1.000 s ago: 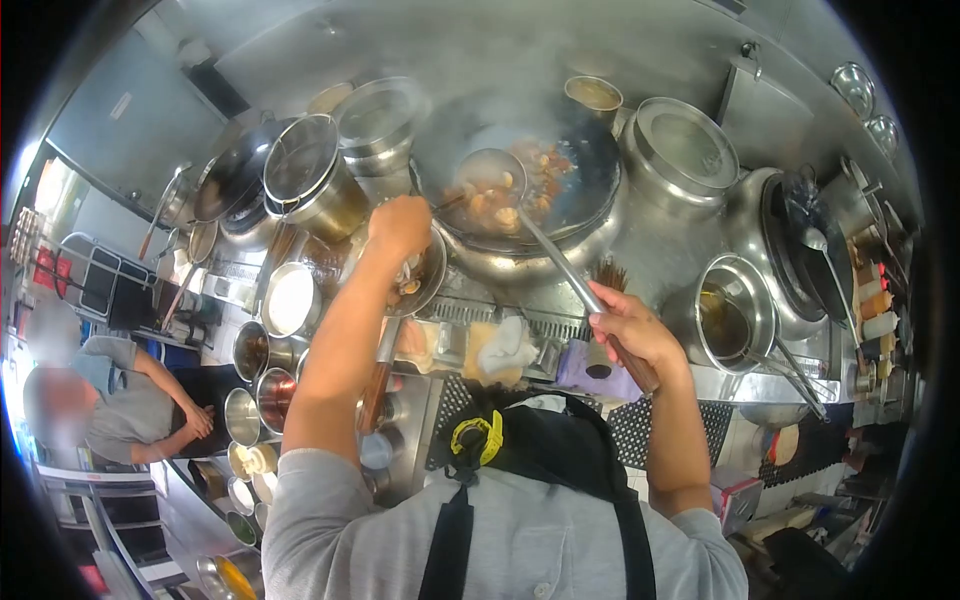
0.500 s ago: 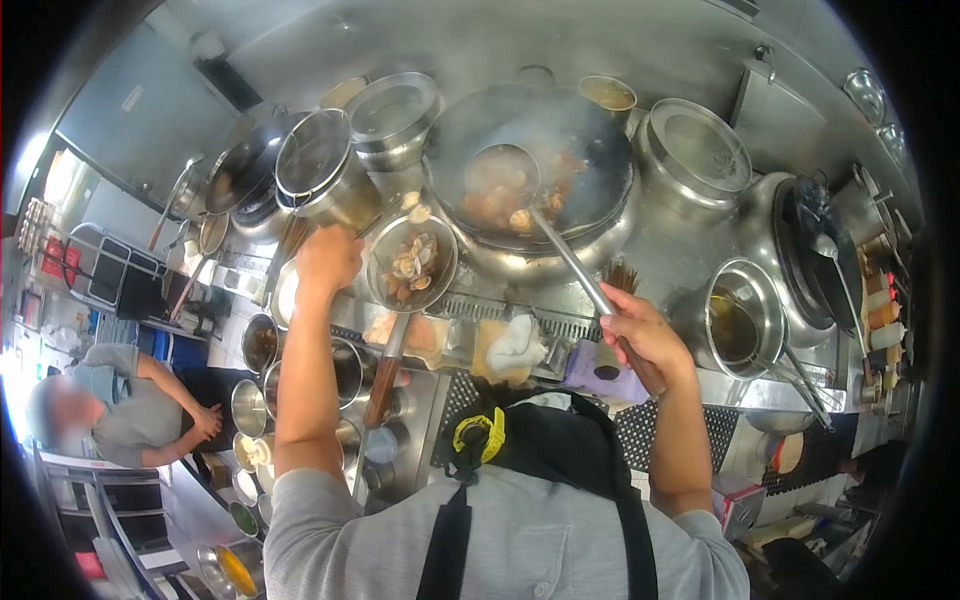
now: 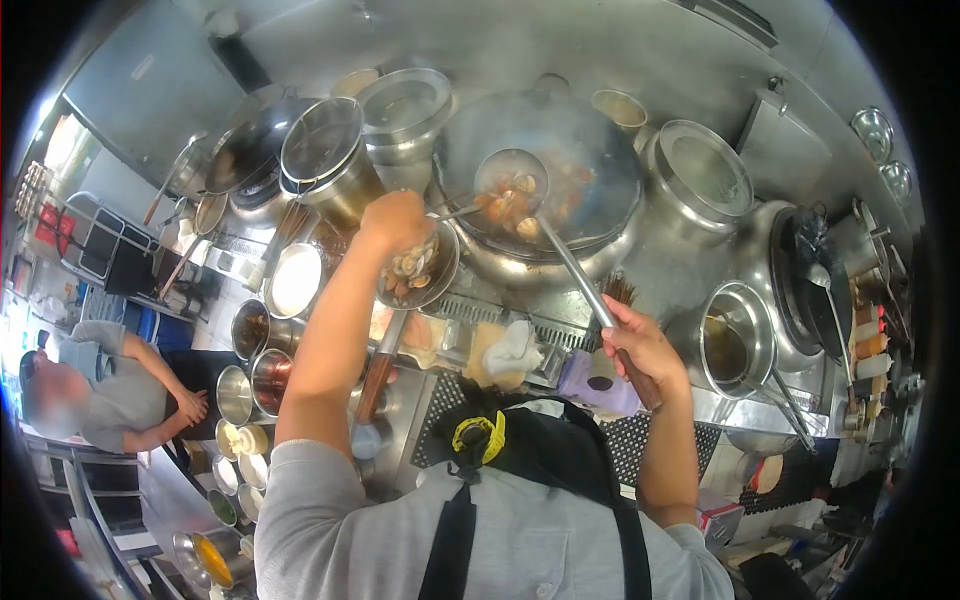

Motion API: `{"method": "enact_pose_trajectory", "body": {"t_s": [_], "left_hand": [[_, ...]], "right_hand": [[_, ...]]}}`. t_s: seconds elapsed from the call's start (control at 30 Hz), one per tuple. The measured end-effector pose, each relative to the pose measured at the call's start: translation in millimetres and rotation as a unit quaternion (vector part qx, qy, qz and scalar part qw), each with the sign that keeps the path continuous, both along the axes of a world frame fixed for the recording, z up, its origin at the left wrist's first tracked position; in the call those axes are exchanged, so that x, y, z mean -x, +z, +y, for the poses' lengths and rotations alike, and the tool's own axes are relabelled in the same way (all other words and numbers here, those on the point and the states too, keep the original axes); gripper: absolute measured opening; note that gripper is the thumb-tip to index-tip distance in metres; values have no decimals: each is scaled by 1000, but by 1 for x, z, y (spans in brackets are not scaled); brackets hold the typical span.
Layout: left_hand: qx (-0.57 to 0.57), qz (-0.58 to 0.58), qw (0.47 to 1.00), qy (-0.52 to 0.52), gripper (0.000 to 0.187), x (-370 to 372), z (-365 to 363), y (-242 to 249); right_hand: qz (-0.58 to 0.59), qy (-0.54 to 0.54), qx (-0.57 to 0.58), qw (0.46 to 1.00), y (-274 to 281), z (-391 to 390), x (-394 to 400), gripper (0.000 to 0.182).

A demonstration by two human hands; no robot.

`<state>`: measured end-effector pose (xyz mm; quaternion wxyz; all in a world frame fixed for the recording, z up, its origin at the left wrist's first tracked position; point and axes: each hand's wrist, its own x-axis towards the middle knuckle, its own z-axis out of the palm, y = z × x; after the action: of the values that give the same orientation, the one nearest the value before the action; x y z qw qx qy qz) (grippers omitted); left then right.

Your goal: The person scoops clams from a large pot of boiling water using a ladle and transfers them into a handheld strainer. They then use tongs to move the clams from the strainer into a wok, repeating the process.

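My right hand [image 3: 645, 345] is closed around the handle of a long metal ladle [image 3: 575, 262]. The ladle's bowl, with clams [image 3: 525, 182] in it, is inside the steaming wok [image 3: 615, 215], over reddish-brown food. My left hand [image 3: 398, 222] is closed on a thin metal utensil [image 3: 460, 212] whose far end reaches the wok's left edge; its exact kind is hidden by my fist. Just below that hand, a shallow round metal scoop [image 3: 447, 285] with a wooden handle holds several more clams, partly covered by my wrist.
Lidded steel pots [image 3: 405, 105] stand behind on the left, beside a tall pot [image 3: 340, 185]. On the right are a covered pot [image 3: 705, 175] and a pot of oil-like liquid [image 3: 735, 340]. A cloth [image 3: 512, 348] lies on the front ledge. A person [image 3: 110, 380] stands at left.
My left hand has moved right with its utensil, from beside the scoop to over its rim, nearer the wok. More clams now show in the ladle's bowl. My right hand keeps its grip.
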<state>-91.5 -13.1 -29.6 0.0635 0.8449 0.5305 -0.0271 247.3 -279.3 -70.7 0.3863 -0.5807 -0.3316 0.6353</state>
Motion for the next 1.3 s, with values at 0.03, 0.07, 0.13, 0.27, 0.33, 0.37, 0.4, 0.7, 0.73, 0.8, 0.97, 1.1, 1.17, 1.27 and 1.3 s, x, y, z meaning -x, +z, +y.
{"method": "enact_pose_trajectory", "body": {"t_s": [0.03, 0.07, 0.13, 0.27, 0.33, 0.37, 0.4, 0.7, 0.73, 0.8, 0.97, 1.1, 1.17, 1.27, 1.3], "left_hand": [[6, 4, 1000, 4, 33, -5, 2, -4], [10, 8, 1000, 7, 31, -11, 5, -7], [10, 14, 1000, -13, 30, -18, 8, -9], [-2, -7, 998, -60, 30, 4, 5, 0], [5, -17, 999, -38, 32, 9, 4, 9], [15, -13, 1000, -14, 34, 12, 4, 12], [23, -10, 1000, 13, 36, 17, 4, 15], [17, 10, 1000, 13, 33, -10, 14, -21], [24, 4, 1000, 1, 32, -8, 13, -17], [38, -6, 999, -22, 29, 7, 13, -6], [-23, -52, 997, -56, 26, 49, -3, 15], [-12, -68, 997, 28, 27, 90, -6, 6], [19, -50, 997, 58, 28, 113, 2, -10], [63, -22, 994, 83, 30, 147, 28, -73], [67, -23, 991, 113, 31, 145, 25, -79]], "right_hand": [[-1, 1, 1, 1000, 3, 0, 1, 66], [-1, 1, 2, 1000, 5, 0, 2, 66], [0, 7, -6, 1000, 3, 0, 1, 66], [-15, 29, -11, 999, 2, 0, 0, 66], [-18, 21, -7, 1000, 4, 0, 0, 66], [-19, 21, -6, 1000, 5, 0, 2, 65], [-10, 13, -2, 1000, 7, 0, 3, 65], [-13, 1, -12, 1000, -3, 1, 0, 65], [-14, 5, -16, 1000, -3, 1, 1, 65], [-18, 15, -15, 1000, -2, 0, -2, 65], [-26, 29, -11, 999, -1, 0, -3, 67], [12, 5, -12, 1000, -1, -1, 0, 66], [26, -16, -23, 999, -3, -1, 4, 65], [37, -14, -31, 999, -5, -1, 3, 66], [30, -11, -26, 999, -5, -1, 3, 66]]}}
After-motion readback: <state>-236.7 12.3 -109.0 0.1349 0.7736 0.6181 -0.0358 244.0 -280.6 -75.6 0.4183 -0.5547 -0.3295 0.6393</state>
